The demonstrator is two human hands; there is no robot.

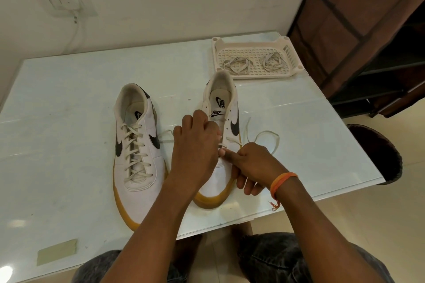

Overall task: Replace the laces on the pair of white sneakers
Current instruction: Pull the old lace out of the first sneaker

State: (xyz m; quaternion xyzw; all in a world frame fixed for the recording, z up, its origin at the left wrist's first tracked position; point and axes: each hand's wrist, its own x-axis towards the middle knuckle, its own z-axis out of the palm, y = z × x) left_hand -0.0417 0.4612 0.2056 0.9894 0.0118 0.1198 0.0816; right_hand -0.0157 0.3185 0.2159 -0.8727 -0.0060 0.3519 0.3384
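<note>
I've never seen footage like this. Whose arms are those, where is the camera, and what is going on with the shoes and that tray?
There is no machine here: a person wears a camera on the head, looking down at their own arms. On the table stand two white sneakers. The left sneaker is fully laced. The right sneaker has a lace only at its lowest eyelets. The left hand and the right hand, with an orange wristband, pinch that lace, whose loose end loops on the table. Behind, a white plastic tray holds two bundled laces.
</note>
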